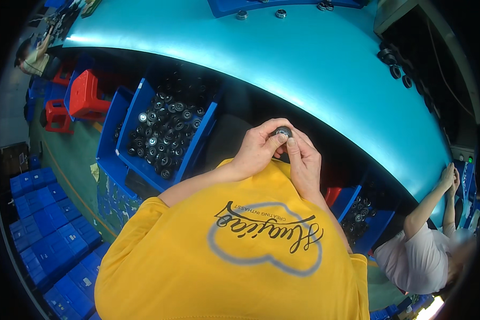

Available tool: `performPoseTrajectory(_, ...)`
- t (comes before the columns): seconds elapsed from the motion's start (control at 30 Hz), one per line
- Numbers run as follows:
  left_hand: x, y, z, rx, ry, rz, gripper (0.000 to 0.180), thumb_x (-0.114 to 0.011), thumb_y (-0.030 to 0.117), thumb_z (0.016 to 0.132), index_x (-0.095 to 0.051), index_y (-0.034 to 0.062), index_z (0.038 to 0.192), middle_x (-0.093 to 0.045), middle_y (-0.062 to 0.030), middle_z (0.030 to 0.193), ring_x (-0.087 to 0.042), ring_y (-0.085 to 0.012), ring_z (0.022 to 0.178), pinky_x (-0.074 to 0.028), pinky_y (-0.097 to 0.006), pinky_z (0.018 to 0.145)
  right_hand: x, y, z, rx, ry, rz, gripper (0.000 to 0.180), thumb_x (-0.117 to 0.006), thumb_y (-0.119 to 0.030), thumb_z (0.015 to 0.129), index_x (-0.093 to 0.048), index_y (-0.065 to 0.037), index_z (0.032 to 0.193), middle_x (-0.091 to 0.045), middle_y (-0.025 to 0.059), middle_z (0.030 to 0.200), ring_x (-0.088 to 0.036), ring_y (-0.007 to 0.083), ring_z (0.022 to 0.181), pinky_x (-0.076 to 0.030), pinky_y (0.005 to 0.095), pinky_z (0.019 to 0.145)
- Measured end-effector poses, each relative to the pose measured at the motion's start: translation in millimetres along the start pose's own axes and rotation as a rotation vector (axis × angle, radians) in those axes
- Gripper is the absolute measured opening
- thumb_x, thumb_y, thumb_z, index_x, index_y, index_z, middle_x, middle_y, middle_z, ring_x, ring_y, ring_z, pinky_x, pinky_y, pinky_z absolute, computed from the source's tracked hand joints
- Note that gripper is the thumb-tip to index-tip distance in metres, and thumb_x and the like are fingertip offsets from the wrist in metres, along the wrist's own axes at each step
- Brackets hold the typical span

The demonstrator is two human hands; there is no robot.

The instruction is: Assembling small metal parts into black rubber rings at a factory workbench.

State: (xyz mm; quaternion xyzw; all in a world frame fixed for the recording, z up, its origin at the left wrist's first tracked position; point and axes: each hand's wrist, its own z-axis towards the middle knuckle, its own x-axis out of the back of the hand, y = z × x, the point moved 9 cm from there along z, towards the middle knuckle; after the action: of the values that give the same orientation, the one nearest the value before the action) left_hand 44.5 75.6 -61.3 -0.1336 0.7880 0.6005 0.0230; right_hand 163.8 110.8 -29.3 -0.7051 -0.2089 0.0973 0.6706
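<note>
Both hands meet just above the yellow shirt [224, 266], at the near edge of the teal tabletop [304, 58]. The left hand [257, 150] and right hand [304, 162] close their fingers [276, 140] together around a small round black-and-silver wheel part [284, 131], pinched at the fingertips. Left of the fingers, a blue bin [138, 112] holds many similar parts.

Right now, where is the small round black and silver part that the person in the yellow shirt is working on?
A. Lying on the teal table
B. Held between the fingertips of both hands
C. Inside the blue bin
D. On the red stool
B: the small round part is pinched between the fingertips of the left hand and right hand, in front of the teal table edge.
</note>
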Motion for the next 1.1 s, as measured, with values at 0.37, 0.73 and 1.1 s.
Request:
performPoseTrajectory(0.37,1,-5,0,0.029,0.024,-0.101,0.024,-0.059,0.008,0.103,-0.063,0.0036,0.126,-0.063,-0.0030,0.097,-0.060,-0.0071,0.077,-0.056,-0.023,0.072,-3,-7,-6,0.104,0.044,-0.236,0.025,-0.058,-0.011,0.103,-0.069,-0.001,0.122,-0.069,0.0164,0.119,-0.071,0.0244,0.097,-0.056,0.0320,0.081)
performPoseTrajectory(0.73,0,-8,5,0.021,-0.077,-0.212,0.027,-0.061,0.012,0.103,-0.062,0.0033,0.128,-0.063,-0.0046,0.102,-0.065,-0.0113,0.090,-0.059,-0.026,0.082,-2,1,-2,0.026,-0.006,-0.040,0.026,-0.058,-0.007,0.102,-0.067,0.000,0.125,-0.068,0.0167,0.121,-0.071,0.0243,0.102,-0.057,0.0303,0.086)
performPoseTrajectory(1.1,7,-15,7,0.100,0.005,-0.161,0.026,-0.059,0.007,0.103,-0.063,0.0023,0.128,-0.064,-0.0048,0.102,-0.063,-0.0091,0.087,-0.059,-0.025,0.077,-8,-4,0,0.071,-0.026,-0.158,0.029,-0.060,-0.006,0.100,-0.066,0.000,0.127,-0.068,0.0147,0.121,-0.069,0.0223,0.103,-0.056,0.0311,0.087)
